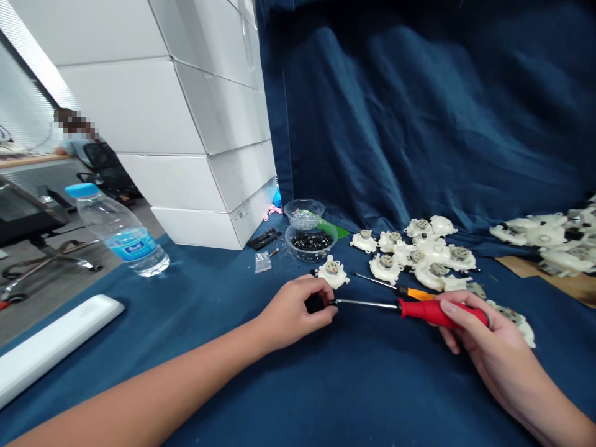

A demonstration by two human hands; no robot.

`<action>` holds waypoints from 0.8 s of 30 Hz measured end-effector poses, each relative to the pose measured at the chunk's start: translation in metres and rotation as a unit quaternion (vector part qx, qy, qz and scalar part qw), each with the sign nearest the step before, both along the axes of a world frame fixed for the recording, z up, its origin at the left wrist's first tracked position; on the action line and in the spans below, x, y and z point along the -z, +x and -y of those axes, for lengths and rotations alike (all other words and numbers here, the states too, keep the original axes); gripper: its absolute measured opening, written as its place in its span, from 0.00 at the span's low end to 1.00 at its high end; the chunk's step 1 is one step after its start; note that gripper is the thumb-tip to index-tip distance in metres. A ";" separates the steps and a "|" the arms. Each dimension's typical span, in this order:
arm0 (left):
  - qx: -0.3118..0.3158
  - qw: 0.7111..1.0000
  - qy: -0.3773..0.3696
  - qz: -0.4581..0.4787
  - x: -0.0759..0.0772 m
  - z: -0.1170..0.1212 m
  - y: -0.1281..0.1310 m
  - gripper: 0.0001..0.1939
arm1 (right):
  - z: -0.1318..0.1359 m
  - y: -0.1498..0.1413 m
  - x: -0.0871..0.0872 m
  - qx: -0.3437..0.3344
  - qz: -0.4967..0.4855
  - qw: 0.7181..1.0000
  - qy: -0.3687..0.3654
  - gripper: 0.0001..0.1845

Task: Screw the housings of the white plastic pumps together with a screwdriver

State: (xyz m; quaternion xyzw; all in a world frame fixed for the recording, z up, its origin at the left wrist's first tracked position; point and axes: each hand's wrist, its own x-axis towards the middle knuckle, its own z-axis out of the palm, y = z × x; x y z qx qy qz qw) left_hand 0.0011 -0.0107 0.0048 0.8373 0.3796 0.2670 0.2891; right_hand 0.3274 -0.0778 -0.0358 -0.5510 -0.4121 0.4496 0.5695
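In the head view my right hand [484, 332] is closed around the handle of a red screwdriver [442, 313], its metal shaft pointing left. My left hand [298, 310] is curled, with thumb and forefinger meeting at the screwdriver's tip. Between those fingers is a small black piece [332, 302], too little of it showing to name. Just behind the left hand sits a cream plastic housing with a small round motor [333, 272]. A second screwdriver, with an orange handle [419, 294], lies on the blue cloth behind the red one.
Several more cream motor housings [386, 268] cluster at the right. Two clear bowls hold silvery bits [303, 216] and black parts [311, 242]. White boxes [205, 180] are stacked behind a water bottle [133, 242]. A white bar [60, 344] lies at left; a person sits far behind.
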 end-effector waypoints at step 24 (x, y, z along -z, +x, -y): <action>-0.007 1.000 -0.007 -0.014 0.003 -0.002 0.000 0.03 | 0.000 0.001 0.003 -0.013 0.018 1.000 0.001 0.19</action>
